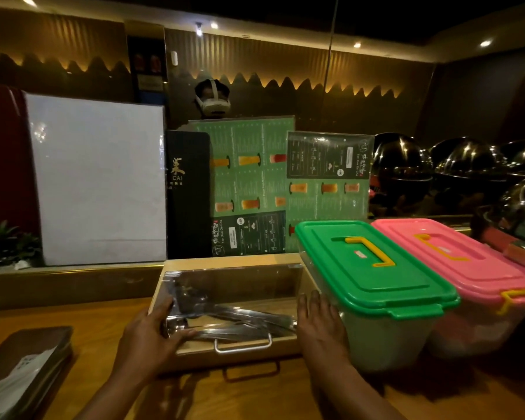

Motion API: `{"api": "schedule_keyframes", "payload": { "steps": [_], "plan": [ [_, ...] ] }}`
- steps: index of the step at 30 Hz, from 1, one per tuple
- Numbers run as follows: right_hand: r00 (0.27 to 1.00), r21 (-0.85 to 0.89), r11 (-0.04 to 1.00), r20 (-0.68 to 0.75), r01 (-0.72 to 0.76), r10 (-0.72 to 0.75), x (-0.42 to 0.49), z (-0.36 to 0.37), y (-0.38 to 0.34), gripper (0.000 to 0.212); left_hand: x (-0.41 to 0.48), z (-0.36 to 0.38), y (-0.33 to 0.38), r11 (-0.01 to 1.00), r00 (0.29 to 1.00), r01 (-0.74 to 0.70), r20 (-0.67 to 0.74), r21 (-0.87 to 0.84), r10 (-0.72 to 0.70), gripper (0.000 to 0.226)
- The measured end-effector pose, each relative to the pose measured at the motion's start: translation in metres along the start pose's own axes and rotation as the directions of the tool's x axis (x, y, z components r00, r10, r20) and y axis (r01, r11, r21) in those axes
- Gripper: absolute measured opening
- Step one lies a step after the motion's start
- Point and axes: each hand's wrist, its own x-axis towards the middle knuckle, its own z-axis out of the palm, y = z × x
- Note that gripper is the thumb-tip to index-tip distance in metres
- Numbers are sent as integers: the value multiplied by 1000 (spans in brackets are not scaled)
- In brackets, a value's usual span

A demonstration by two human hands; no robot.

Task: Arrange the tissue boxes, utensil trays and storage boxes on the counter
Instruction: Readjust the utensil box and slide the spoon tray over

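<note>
Centrally, wooden utensil tray (pixel 225 301) sits on the counter (pixel 88 316), touching the green-lidded storage box (pixel 373 286). Left hand (pixel 147 338) grips its left wall; right hand (pixel 319 325) lies flat, fingers extended, against its right wall. Pink-lidded storage box (pixel 467 268) just beyond.

A restaurant service area: laminated drink menus (pixel 246 177) stand along the wooden counter (pixel 255 395), beside domed steel chafing dishes (pixel 403 165), a cutlery tray (pixel 231 313), under dim decorative wall lighting.
</note>
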Motion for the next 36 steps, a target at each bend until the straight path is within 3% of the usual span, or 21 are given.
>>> {"api": "schedule_keyframes", "payload": {
  "steps": [13, 16, 19, 23, 26, 31, 33, 36],
  "plan": [
    [1000, 107, 994, 4, -3, 2, 6, 8, 1, 51, 14, 2, -2, 999, 1000, 7, 26, -32, -6, 83],
    [999, 125, 992, 51, -7, 1, 8, 6, 1, 64, 12, 2, 0, 1000, 1000, 0, 28, -14, 0, 81],
    [999, 67, 998, 42, -9, 6, 8, 6, 3, 54, 11, 3, 0, 1000, 999, 1, 41, -26, 0, 83],
    [998, -35, 999, 64, -2, 4, 3, -1, -4, 68, 12, 2, -12, 997, 994, 15, 105, -73, -7, 85],
    [993, 25, 997, 90, -79, 76, -2, -12, -10, 83, 9, -13, -19, 995, 990, 2, 140, -104, 13, 72],
    [989, 34, 994, 108, -100, 96, -13, -41, -47, 72, 0, -61, -63, 998, 996, -34, 82, -60, 39, 68],
    [997, 106, 993, 71, -47, 40, -25, -55, -82, 72, -3, -88, -89, 998, 995, -55, 76, -37, 58, 68],
    [999, 391, 919, -4, 51, -54, -57, -73, -166, 65, -8, -131, -135, 997, 997, -67, 36, 38, 65, 65]
  ]
}}
